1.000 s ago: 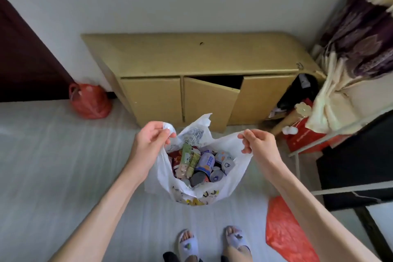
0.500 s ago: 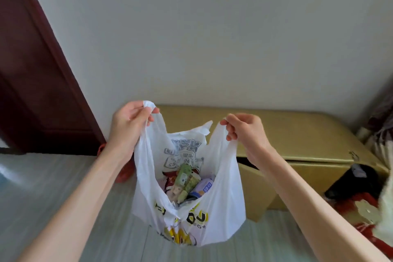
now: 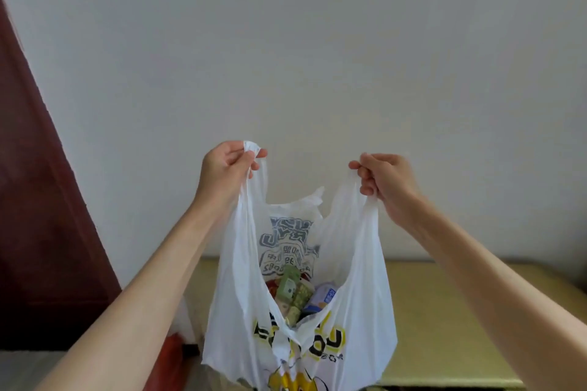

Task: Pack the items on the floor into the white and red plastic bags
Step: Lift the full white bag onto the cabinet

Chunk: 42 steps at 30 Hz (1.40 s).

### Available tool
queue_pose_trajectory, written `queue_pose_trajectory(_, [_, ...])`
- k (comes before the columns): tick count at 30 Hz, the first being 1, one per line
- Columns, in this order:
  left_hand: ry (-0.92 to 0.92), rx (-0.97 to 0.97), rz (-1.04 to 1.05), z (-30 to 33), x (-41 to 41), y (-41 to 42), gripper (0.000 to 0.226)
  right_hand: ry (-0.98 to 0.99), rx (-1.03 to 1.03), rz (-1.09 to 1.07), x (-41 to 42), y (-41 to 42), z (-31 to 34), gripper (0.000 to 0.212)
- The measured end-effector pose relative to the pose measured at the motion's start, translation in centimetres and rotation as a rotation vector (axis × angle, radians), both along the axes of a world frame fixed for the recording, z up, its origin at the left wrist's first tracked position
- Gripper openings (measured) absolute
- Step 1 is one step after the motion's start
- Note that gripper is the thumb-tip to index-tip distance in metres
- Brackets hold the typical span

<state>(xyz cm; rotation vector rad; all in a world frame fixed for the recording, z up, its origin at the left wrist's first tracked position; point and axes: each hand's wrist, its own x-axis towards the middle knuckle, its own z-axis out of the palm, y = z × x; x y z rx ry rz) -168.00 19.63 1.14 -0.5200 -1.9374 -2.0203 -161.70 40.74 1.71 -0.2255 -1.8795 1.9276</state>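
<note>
The white plastic bag [image 3: 355, 311] with yellow and black print hangs in the air in front of me, its mouth spread open. My left hand [image 3: 227, 170] grips its left handle and my right hand [image 3: 386, 179] grips its right handle, both raised at about the same height. Inside the bag I see green packets [image 3: 290, 294] and a pale blue-labelled pack [image 3: 322, 297], among other items that are partly hidden. A red plastic bag [image 3: 173, 359] shows as a sliver low on the floor, behind my left forearm.
A low tan cabinet [image 3: 444, 320] stands against the white wall behind the bag. A dark red door [image 3: 41, 216] fills the left side. A strip of grey floor [image 3: 25, 368] shows at the bottom left.
Both hands have lifted the white bag up off the floor and pulled its handles apart. My view has tilted up, so the floor and my feet have dropped out of sight.
</note>
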Motion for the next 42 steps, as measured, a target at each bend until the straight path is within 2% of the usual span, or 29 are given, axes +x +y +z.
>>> queue_pose_trajectory(6, [-0.059, -0.012, -0.025, -2.1, -10.4, 0.1, 0.012, -0.037, -0.018, -0.076, -10.4, 1.0, -1.7, 0.019])
queue_pose_trajectory(10, [-0.099, -0.061, -0.069, -3.6, -16.3, 0.9, 0.010, -0.111, -0.031, -0.152, -15.8, 3.0, -4.0, 0.026])
queue_pose_trajectory(20, [-0.227, -0.089, -0.022, -8.1, -25.4, 1.6, 0.012, -0.263, -0.030, -0.194, -24.8, 5.5, -8.0, 0.024])
queue_pose_trajectory(26, [-0.252, -0.131, -0.020, -9.4, -26.6, 3.0, 0.018, -0.298, 0.045, -0.156, -25.4, 7.6, -9.8, 0.029])
queue_pose_trajectory(31, [-0.312, -0.144, -0.012, -11.0, -25.8, 2.7, 0.015, -0.333, 0.148, -0.059, -24.0, 8.0, -12.5, 0.030])
queue_pose_trajectory(36, [-0.376, -0.145, 0.033, -12.2, -24.6, 2.4, 0.016, -0.341, 0.125, -0.108, -23.2, 8.8, -13.6, 0.026])
queue_pose_trajectory(42, [-0.439, -0.211, 0.048, -14.0, -22.7, 2.9, 0.012, -0.376, 0.135, -0.069, -21.9, 9.8, -14.0, 0.028])
